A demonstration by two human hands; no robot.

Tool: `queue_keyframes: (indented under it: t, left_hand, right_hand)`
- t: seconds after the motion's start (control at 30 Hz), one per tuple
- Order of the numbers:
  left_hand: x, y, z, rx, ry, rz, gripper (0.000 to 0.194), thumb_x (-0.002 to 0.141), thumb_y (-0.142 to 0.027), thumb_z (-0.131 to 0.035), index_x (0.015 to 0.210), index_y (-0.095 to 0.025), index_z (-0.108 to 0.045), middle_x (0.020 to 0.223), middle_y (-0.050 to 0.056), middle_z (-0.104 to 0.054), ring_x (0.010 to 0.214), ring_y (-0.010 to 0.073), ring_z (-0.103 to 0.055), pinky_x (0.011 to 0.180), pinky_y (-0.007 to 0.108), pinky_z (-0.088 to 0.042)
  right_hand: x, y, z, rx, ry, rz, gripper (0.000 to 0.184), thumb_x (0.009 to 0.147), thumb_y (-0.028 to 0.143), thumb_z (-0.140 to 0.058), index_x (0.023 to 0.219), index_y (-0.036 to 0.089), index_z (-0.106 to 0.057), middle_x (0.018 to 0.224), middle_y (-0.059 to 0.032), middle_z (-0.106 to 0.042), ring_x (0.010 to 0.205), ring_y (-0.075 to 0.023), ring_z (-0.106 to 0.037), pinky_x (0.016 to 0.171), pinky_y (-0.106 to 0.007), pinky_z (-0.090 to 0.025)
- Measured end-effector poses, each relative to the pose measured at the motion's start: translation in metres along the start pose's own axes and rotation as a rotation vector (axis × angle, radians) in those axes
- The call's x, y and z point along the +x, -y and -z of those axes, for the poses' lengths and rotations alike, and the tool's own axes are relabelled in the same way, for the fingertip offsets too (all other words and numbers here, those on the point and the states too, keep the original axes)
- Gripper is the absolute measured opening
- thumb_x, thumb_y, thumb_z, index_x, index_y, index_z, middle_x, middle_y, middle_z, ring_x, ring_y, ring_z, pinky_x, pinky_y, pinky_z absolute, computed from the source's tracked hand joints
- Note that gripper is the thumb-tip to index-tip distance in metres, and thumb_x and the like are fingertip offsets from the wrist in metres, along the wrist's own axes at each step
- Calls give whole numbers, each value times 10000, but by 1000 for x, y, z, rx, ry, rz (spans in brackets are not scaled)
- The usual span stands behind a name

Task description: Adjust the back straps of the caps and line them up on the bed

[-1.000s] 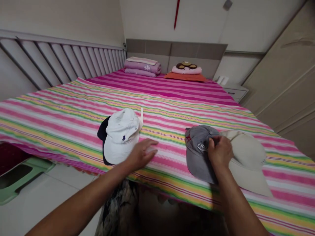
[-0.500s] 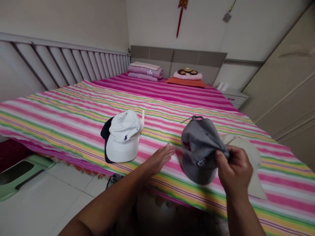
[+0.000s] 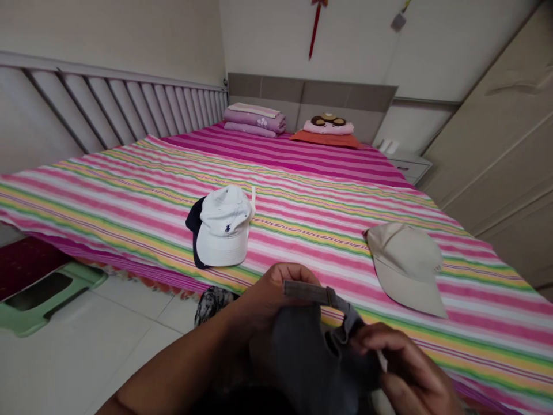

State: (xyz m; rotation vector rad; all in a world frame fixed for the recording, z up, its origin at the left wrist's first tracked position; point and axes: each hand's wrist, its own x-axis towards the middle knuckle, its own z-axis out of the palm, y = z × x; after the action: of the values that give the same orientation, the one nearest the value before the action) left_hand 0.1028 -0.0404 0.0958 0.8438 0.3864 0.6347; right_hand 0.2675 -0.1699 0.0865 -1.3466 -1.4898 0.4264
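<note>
Both my hands hold a grey cap (image 3: 311, 351) close to me, low in view, with its back strap turned up. My left hand (image 3: 270, 297) grips its left side, fingers curled over the strap. On the right side of the cap, my right hand (image 3: 401, 369) pinches the fabric. A white cap (image 3: 224, 227) lies on the striped bedspread (image 3: 302, 196), stacked on a dark navy cap (image 3: 194, 222). A beige cap (image 3: 406, 265) lies on the bed to the right.
Folded purple bedding (image 3: 254, 119) and a pink pillow on an orange one (image 3: 328, 129) sit at the headboard. A green stool (image 3: 38, 294) stands on the floor at left. A nightstand (image 3: 406, 164) and wardrobe (image 3: 496, 132) are at right.
My right hand lifted the grey cap off the beige cap and pulled it toward me. My left hand left the bed by the white cap and took hold of the grey cap.
</note>
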Motion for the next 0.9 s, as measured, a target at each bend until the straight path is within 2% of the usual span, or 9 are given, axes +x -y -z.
queue_keyframes:
  t: [0.07,0.1,0.2,0.27,0.4,0.47,0.63,0.77,0.9]
  left_hand:
    - [-2,9,0,17,-10,43,308,446,-285,-795,623,-108,-616,576,32,-608,488,97,-519,473,200,-362]
    - [-3,14,1,14,-11,58,307,449,-293,-794,612,-109,-609,576,34,-608,492,101,-522,478,206,-367]
    - [-2,24,3,26,-11,76,293,471,-300,-786,602,-113,-602,567,24,-601,486,92,-505,475,203,-357]
    - [0,27,4,65,-45,59,267,492,-285,-779,608,-112,-613,551,11,-591,477,77,-486,470,190,-346]
    - [2,25,3,138,-59,22,209,550,-266,-749,663,-117,-655,586,12,-612,534,88,-521,521,192,-387]
    - [2,24,2,198,-69,-3,185,572,-258,-735,668,-120,-659,589,8,-615,545,86,-524,540,192,-399]
    - [0,23,0,420,-183,-149,91,600,-187,-695,641,-122,-646,572,-12,-603,527,65,-495,520,171,-382]
    - [1,25,-3,559,-235,-206,28,624,-130,-625,644,-123,-642,553,-21,-589,508,60,-478,502,167,-369]
    - [1,30,-5,661,-280,-271,82,617,-87,-577,654,-125,-640,566,-23,-598,521,65,-489,511,167,-374]
  right_hand:
    - [5,5,-4,-20,-121,-56,93,785,324,-542,834,257,-584,751,-45,-635,704,-221,-605,603,-308,-463]
    - [8,7,-7,-63,-141,-54,87,771,286,-563,847,257,-591,785,-46,-644,733,-221,-608,625,-308,-466]
    - [17,5,-16,-146,-16,33,188,769,261,-562,954,260,-599,888,-43,-667,798,-218,-623,657,-295,-482]
    - [23,3,-22,-151,40,73,178,784,250,-548,954,260,-601,830,-23,-677,731,-190,-634,615,-263,-487]
    - [29,-3,-27,-197,-3,136,120,779,234,-561,893,227,-599,697,2,-661,610,-153,-621,557,-232,-488]
    - [31,-4,-26,-236,-5,207,132,778,216,-564,907,206,-592,723,-8,-662,637,-150,-627,581,-234,-495]
    - [33,-6,-22,-350,51,378,193,799,153,-539,983,165,-595,865,-67,-675,783,-169,-631,670,-274,-504]
    - [31,-6,-21,-470,49,409,208,821,136,-500,996,135,-613,865,-86,-678,777,-183,-622,664,-304,-499]
    - [27,-8,-25,-591,27,441,206,833,138,-485,991,96,-611,816,-98,-675,739,-190,-619,655,-308,-490]
